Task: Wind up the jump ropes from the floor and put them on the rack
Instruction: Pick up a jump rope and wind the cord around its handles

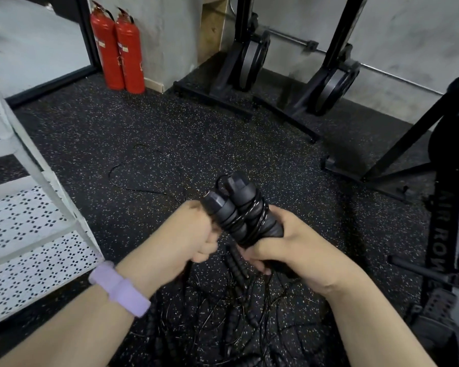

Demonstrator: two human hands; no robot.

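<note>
While rack [51,197] edges left, both hands [194,231] [300,250] clamp wound rope handles [239,215].

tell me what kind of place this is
Most likely a gym: speckled rubber floor, upright rowing machines against the wall, and a tangle of jump ropes on the floor. Both hands grip a wound rope bundle.

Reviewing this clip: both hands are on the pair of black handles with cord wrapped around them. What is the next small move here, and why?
Probably one more turn of cord around the handles. The right hand grips their lower end while the left hand holds them near the caps, and cord seems to trail down toward the tangled ropes on the floor, so winding looks unfinished. The white rack comes after.
</note>
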